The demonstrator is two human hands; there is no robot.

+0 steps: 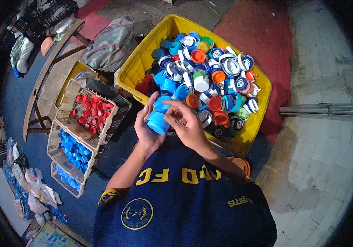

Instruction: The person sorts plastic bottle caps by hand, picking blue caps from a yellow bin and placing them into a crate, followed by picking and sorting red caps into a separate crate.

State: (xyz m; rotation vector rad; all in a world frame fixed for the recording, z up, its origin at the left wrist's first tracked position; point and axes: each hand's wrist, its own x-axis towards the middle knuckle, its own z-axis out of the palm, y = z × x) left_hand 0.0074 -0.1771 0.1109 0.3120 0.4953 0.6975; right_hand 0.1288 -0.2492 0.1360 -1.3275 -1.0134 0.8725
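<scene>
My L hand (145, 131) is cupped, half open, & has hold of a light-blue cap (158, 122) from the left. My R hand (188, 127) is partly curled, fingertips on the cap's right side. Another blue part (161, 104) sits just above it, btwn both hands; can't tell if it's a separate pc.

All this is in front of the near side of the yellow tub (141, 61), so my hands & forearms block pt of its near rim. Tub's heaped w/ mixed caps (201, 82): white, navy, blue, orange, green, some tilted, some on their sides.

To the left, three crates overlap like steps. Far one (77, 130) has red caps (95, 109), the middle one has darker blue caps (75, 150), the near one lighter blue caps (67, 178).

Beyond them: a grey sack (110, 45) by the tub's far left side, then a curved wooden frame (44, 74) further left, & a black basket (55, 12) in the far left corner. Plastic bags (40, 191) are piled near left. An orange round thing (243, 164) shows by my R forearm, mostly hidden. Metal bars (318, 109) run along the right, well apart from the tub.
</scene>
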